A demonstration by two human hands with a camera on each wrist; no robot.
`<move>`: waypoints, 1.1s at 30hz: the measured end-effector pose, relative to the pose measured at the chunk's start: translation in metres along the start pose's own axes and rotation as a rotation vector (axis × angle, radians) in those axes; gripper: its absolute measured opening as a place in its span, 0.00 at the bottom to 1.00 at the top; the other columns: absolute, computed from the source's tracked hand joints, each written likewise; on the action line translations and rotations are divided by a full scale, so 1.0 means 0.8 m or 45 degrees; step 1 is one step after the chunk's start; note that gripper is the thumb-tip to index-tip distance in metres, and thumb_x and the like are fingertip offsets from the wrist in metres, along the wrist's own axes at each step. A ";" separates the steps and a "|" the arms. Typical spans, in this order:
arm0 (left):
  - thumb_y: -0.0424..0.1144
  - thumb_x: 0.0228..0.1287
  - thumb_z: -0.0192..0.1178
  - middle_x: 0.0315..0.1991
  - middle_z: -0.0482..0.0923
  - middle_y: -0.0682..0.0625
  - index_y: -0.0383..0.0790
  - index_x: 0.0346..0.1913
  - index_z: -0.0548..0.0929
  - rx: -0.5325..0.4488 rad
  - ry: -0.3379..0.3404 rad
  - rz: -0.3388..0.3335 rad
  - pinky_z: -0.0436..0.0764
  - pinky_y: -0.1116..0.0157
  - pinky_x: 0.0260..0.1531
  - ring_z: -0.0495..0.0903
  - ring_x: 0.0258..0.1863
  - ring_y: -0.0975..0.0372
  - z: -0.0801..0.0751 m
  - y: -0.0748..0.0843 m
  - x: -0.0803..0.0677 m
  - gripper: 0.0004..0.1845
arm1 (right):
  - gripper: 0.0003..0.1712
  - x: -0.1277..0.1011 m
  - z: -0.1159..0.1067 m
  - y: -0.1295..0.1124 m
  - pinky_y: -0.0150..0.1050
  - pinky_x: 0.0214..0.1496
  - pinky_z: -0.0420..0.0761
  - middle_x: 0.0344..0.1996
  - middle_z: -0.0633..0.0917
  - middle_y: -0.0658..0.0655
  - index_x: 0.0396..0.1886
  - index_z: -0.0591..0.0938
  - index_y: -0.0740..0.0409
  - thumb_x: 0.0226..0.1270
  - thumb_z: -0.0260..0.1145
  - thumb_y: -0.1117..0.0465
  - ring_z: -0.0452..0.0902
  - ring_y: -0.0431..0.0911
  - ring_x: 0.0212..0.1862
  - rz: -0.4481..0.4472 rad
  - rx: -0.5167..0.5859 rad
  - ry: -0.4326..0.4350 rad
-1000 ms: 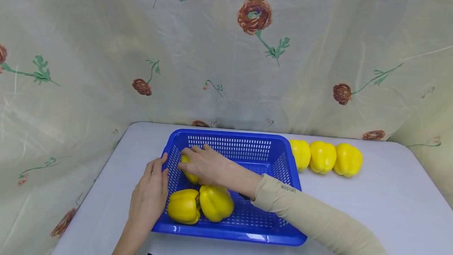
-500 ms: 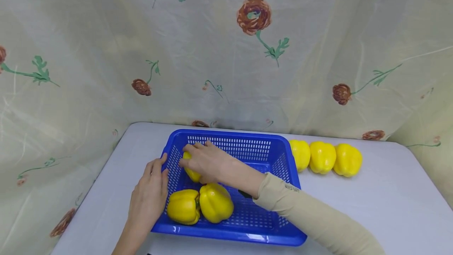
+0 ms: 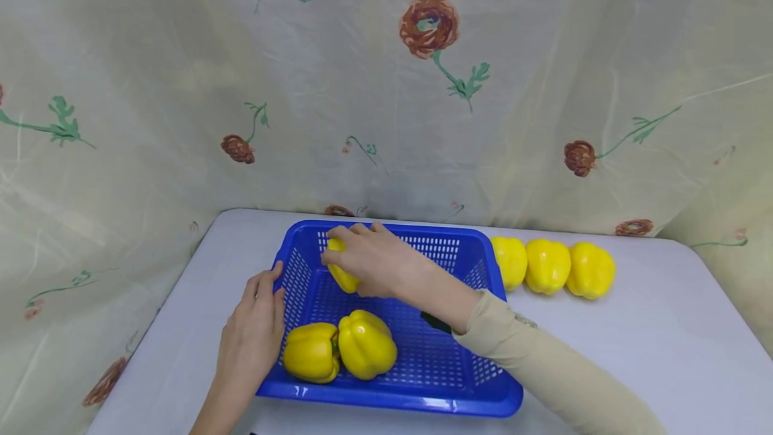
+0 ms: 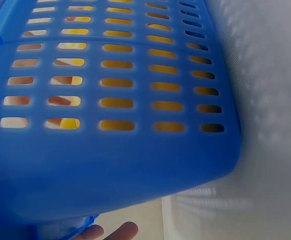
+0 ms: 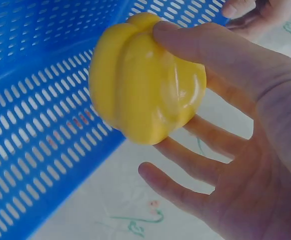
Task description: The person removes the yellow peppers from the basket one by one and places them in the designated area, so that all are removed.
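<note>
My right hand (image 3: 383, 260) holds a yellow bell pepper (image 3: 342, 274) over the back left part of a blue plastic basket (image 3: 417, 404). In the right wrist view the thumb lies across the top of that pepper (image 5: 140, 85), with fingers on its far side and the lower fingers spread. My left hand (image 3: 250, 337) holds the basket at its left rim. The left wrist view shows the slotted outer wall (image 4: 85, 165), with fingertips (image 4: 125, 231) at the bottom edge. Two more yellow bell peppers, one on its side (image 3: 311, 353) and one beside it (image 3: 367, 346), lie front left inside the basket.
Right of the basket, three yellow bell peppers stand in a row on the white table (image 3: 652, 341): one close to the basket wall (image 3: 510, 262), a middle one (image 3: 547, 267) and an outer one (image 3: 592, 270). A flower-patterned curtain (image 3: 338, 72) hangs behind the table.
My right hand has lifted the bell pepper from the left side of the basket and carried it up, back and slightly right. The left hand stays at the rim.
</note>
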State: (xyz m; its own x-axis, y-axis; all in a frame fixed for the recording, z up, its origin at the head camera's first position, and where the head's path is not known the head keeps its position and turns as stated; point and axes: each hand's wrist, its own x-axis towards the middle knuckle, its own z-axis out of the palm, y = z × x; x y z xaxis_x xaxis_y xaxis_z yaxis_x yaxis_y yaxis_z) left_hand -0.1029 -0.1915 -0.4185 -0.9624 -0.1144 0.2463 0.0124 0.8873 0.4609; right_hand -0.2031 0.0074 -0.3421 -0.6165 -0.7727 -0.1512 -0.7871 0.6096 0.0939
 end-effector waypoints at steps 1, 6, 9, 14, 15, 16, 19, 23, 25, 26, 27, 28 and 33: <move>0.35 0.84 0.56 0.68 0.78 0.28 0.31 0.76 0.73 0.000 -0.001 -0.002 0.92 0.53 0.31 0.89 0.36 0.44 0.000 0.000 0.000 0.24 | 0.38 -0.003 -0.001 0.001 0.64 0.80 0.76 0.82 0.70 0.55 0.76 0.78 0.36 0.67 0.81 0.52 0.72 0.59 0.79 0.004 -0.005 0.002; 0.35 0.84 0.55 0.68 0.78 0.28 0.31 0.76 0.73 0.004 0.001 -0.004 0.91 0.55 0.28 0.88 0.35 0.46 0.001 0.000 0.001 0.24 | 0.40 -0.014 -0.002 0.004 0.62 0.79 0.77 0.83 0.69 0.55 0.77 0.77 0.36 0.67 0.81 0.50 0.72 0.59 0.79 0.032 -0.034 0.005; 0.35 0.84 0.56 0.68 0.78 0.28 0.31 0.75 0.73 0.002 0.006 0.003 0.91 0.56 0.27 0.88 0.34 0.46 0.000 0.000 0.000 0.23 | 0.39 -0.021 -0.002 0.006 0.62 0.78 0.78 0.83 0.70 0.56 0.77 0.77 0.36 0.67 0.81 0.51 0.72 0.59 0.78 0.040 -0.028 0.022; 0.35 0.84 0.56 0.68 0.78 0.28 0.31 0.75 0.74 0.001 0.008 0.007 0.90 0.57 0.26 0.88 0.34 0.46 -0.001 0.000 0.000 0.23 | 0.37 -0.033 0.000 0.009 0.62 0.78 0.78 0.82 0.70 0.57 0.75 0.78 0.38 0.67 0.81 0.51 0.73 0.60 0.77 0.034 0.001 0.070; 0.35 0.84 0.56 0.68 0.78 0.28 0.31 0.75 0.74 0.001 0.009 0.007 0.90 0.57 0.26 0.88 0.34 0.46 -0.001 0.000 0.000 0.23 | 0.37 -0.035 0.001 0.010 0.62 0.78 0.77 0.82 0.70 0.57 0.75 0.79 0.39 0.67 0.81 0.52 0.73 0.60 0.77 0.035 0.008 0.078; 0.35 0.84 0.56 0.67 0.79 0.28 0.30 0.75 0.74 0.000 0.011 0.009 0.90 0.57 0.26 0.88 0.34 0.46 0.000 0.000 -0.001 0.23 | 0.37 -0.037 0.002 0.011 0.62 0.79 0.77 0.81 0.71 0.57 0.74 0.79 0.39 0.67 0.81 0.52 0.73 0.60 0.77 0.036 0.014 0.084; 0.35 0.84 0.56 0.67 0.79 0.28 0.30 0.75 0.74 0.001 0.016 0.011 0.88 0.59 0.24 0.88 0.34 0.46 0.001 0.000 -0.001 0.23 | 0.35 -0.043 0.003 0.013 0.62 0.78 0.78 0.81 0.72 0.56 0.74 0.80 0.41 0.68 0.80 0.54 0.74 0.60 0.76 0.038 0.015 0.107; 0.35 0.84 0.55 0.68 0.78 0.28 0.31 0.75 0.73 -0.001 0.007 -0.003 0.89 0.58 0.26 0.89 0.36 0.45 0.000 0.000 -0.001 0.23 | 0.34 -0.052 0.004 0.016 0.61 0.76 0.80 0.80 0.74 0.54 0.73 0.80 0.45 0.69 0.79 0.55 0.76 0.60 0.74 0.030 -0.006 0.147; 0.35 0.85 0.55 0.69 0.78 0.28 0.31 0.76 0.73 -0.002 0.001 -0.010 0.90 0.57 0.27 0.89 0.37 0.45 0.000 0.001 -0.001 0.23 | 0.34 -0.056 0.005 0.017 0.60 0.76 0.81 0.79 0.75 0.54 0.73 0.80 0.46 0.69 0.79 0.55 0.77 0.60 0.73 0.031 -0.019 0.163; 0.35 0.85 0.55 0.69 0.77 0.28 0.31 0.76 0.73 -0.003 -0.002 -0.012 0.91 0.56 0.28 0.89 0.38 0.44 -0.001 0.001 -0.001 0.23 | 0.34 -0.059 0.005 0.018 0.60 0.76 0.81 0.79 0.75 0.54 0.74 0.80 0.47 0.70 0.79 0.55 0.77 0.60 0.73 0.037 -0.026 0.165; 0.35 0.85 0.55 0.69 0.77 0.28 0.31 0.76 0.73 -0.005 0.000 -0.011 0.91 0.56 0.28 0.89 0.37 0.44 0.000 0.001 -0.001 0.23 | 0.34 -0.061 0.005 0.019 0.60 0.76 0.80 0.79 0.75 0.54 0.74 0.80 0.47 0.70 0.78 0.55 0.77 0.60 0.73 0.047 -0.029 0.166; 0.35 0.84 0.55 0.69 0.77 0.28 0.31 0.76 0.73 -0.007 0.001 -0.010 0.91 0.56 0.28 0.89 0.37 0.45 0.000 0.001 -0.001 0.23 | 0.34 -0.064 0.005 0.020 0.60 0.76 0.80 0.79 0.75 0.54 0.74 0.80 0.47 0.70 0.78 0.55 0.77 0.61 0.73 0.057 -0.031 0.168; 0.35 0.84 0.55 0.68 0.78 0.28 0.30 0.75 0.73 -0.004 0.006 -0.003 0.90 0.57 0.27 0.88 0.36 0.45 0.000 0.000 0.000 0.23 | 0.31 -0.079 0.006 0.026 0.62 0.75 0.81 0.79 0.74 0.58 0.73 0.80 0.47 0.71 0.76 0.57 0.77 0.63 0.73 0.094 -0.016 0.214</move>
State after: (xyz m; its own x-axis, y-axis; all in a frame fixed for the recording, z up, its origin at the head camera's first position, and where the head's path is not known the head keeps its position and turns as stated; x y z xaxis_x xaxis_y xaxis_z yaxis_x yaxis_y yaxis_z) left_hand -0.1026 -0.1914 -0.4188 -0.9612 -0.1188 0.2489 0.0107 0.8858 0.4640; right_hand -0.1801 0.0697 -0.3351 -0.6667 -0.7450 0.0232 -0.7389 0.6646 0.1109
